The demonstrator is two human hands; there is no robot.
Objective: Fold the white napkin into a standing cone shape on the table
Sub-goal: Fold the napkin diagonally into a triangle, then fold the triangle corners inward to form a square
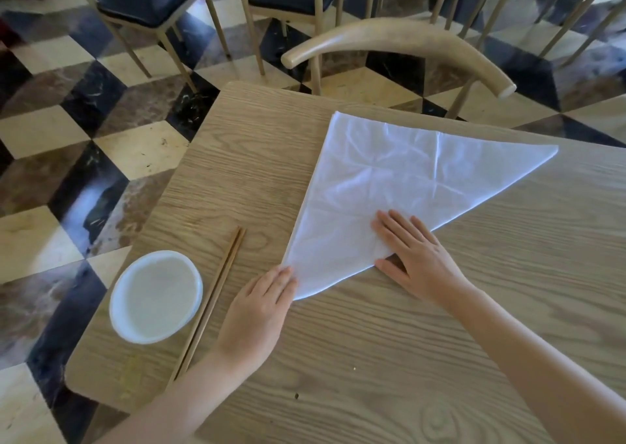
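White napkin (389,172) pressed by both palm-down hands, fingers straight, nothing grasped: left hand (261,308) on near corner, right hand (416,253) on long folded edge | napkin flat, triangular, creased, on wood-grain table (372,359) | white bowl (155,296) at left, chopsticks (213,298) just beside it | chair (399,42) and chequered marble floor (84,121) beyond.

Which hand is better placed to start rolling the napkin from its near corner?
Probably the left hand. Its fingertips touch the near corner of the white napkin, while the right hand lies flat on the cloth at the long edge, well placed to hold it down.
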